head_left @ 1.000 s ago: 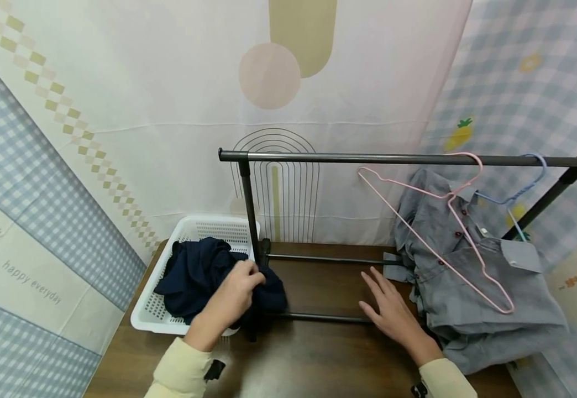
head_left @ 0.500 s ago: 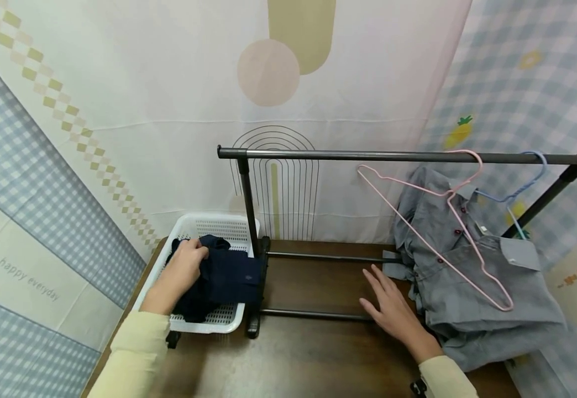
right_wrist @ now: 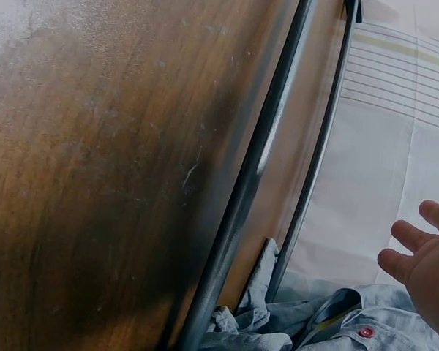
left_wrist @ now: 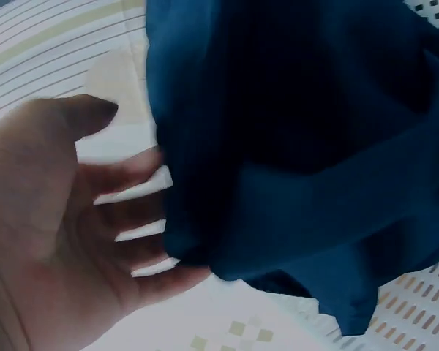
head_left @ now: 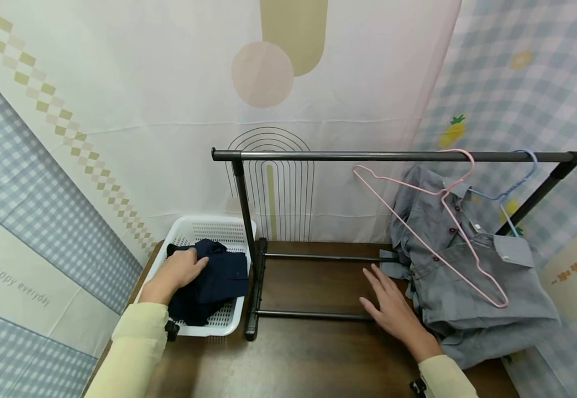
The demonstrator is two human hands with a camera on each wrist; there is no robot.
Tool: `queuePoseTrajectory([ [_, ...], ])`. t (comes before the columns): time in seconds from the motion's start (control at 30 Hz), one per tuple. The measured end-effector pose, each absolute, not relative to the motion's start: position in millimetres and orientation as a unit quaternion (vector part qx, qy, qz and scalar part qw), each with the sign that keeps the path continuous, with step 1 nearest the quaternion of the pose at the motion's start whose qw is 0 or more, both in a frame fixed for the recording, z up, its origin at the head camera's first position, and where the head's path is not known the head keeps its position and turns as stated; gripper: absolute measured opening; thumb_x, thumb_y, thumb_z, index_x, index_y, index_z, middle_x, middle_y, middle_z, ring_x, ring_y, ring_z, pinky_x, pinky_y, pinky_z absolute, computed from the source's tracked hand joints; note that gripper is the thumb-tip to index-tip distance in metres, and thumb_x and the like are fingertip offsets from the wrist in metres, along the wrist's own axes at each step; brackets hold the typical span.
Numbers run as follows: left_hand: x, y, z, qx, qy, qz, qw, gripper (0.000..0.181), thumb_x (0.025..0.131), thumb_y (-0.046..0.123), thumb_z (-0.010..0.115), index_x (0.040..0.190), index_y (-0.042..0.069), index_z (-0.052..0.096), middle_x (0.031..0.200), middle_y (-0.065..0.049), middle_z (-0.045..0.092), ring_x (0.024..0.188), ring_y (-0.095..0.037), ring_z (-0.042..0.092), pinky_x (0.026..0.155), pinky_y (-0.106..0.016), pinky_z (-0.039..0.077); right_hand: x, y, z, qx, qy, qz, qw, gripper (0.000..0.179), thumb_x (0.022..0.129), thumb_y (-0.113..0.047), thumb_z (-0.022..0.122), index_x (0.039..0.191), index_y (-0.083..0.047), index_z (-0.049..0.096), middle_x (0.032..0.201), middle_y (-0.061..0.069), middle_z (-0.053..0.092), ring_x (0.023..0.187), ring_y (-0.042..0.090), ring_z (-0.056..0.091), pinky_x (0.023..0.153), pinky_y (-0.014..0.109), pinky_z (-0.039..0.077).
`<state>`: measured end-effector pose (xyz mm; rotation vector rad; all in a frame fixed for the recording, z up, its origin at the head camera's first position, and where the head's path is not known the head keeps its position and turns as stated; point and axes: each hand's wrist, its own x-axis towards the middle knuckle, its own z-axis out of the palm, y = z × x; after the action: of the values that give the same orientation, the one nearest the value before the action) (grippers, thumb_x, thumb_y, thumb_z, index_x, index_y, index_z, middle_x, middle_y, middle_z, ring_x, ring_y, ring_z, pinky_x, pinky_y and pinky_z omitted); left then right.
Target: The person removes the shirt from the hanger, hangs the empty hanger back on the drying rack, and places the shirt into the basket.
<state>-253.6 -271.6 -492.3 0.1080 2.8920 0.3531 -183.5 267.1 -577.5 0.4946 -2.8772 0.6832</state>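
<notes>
A dark navy garment (head_left: 219,279) lies bunched inside the white plastic basket (head_left: 229,326) at the left. Over the garment's left side is my left hand (head_left: 181,271). In the left wrist view that hand (left_wrist: 66,219) has its fingers extended and spread, fingertips at the cloth's edge, thumb apart from it. My right hand (head_left: 390,304) hovers with loosely spread fingers above the table, left of the grey buttoned shirt (head_left: 477,298). Nothing is in its palm. The right wrist view catches part of this hand (right_wrist: 428,270) at its right edge.
A black metal clothes rack (head_left: 338,156) spans the table, its left post beside the basket. From its top bar hang a pink hanger (head_left: 408,224) and a blue hanger (head_left: 504,196), in front of or near the shirt. Two lower bars (head_left: 313,315) run close over the brown tabletop (head_left: 288,359).
My left hand has moved left with the navy garment, drawing it from over the rack's foot into the basket, and its fingers have loosened. The right hand has stayed in place.
</notes>
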Motion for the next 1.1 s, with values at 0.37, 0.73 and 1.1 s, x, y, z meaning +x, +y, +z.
queuePoseTrajectory([
  [0.37, -263.7, -256.6, -510.5, -0.085, 0.961, 0.127, 0.232, 0.137, 0.079, 0.059, 0.084, 0.163, -0.004, -0.004, 0.161, -0.046, -0.008, 0.136, -0.078, 0.019, 0.11, -0.08, 0.029, -185.7, 267.8, -579.6, 0.157, -0.957, 0.228, 0.08, 0.076, 0.102, -0.038, 0.066, 0.165, -0.021, 0.028, 0.17, 0.017, 0.022, 0.147, 0.051, 0.033, 0.105, 0.073, 0.038],
  [0.73, -278.6, -255.8, -538.4, -0.082, 0.953, 0.146, 0.251, 0.14, 0.075, 0.052, 0.091, 0.165, 0.005, -0.006, 0.165, -0.039, -0.012, 0.139, -0.072, 0.024, 0.106, -0.076, 0.037, -189.5, 272.5, -581.2, 0.156, -0.954, 0.234, 0.105, 0.073, 0.101, -0.033, 0.068, 0.163, -0.017, 0.033, 0.167, 0.022, 0.027, 0.143, 0.051, 0.038, 0.103, 0.072, 0.041],
  [1.1, -294.6, -252.4, -545.8, -0.082, 0.962, 0.189, 0.181, 0.129, 0.08, 0.041, 0.089, 0.166, 0.008, 0.0, 0.166, -0.035, -0.016, 0.145, -0.071, 0.004, 0.105, -0.085, 0.027, -188.3, 275.0, -582.1, 0.137, -0.958, 0.241, 0.077, 0.074, 0.101, -0.035, 0.068, 0.164, -0.018, 0.031, 0.168, 0.021, 0.025, 0.145, 0.051, 0.036, 0.105, 0.073, 0.039],
])
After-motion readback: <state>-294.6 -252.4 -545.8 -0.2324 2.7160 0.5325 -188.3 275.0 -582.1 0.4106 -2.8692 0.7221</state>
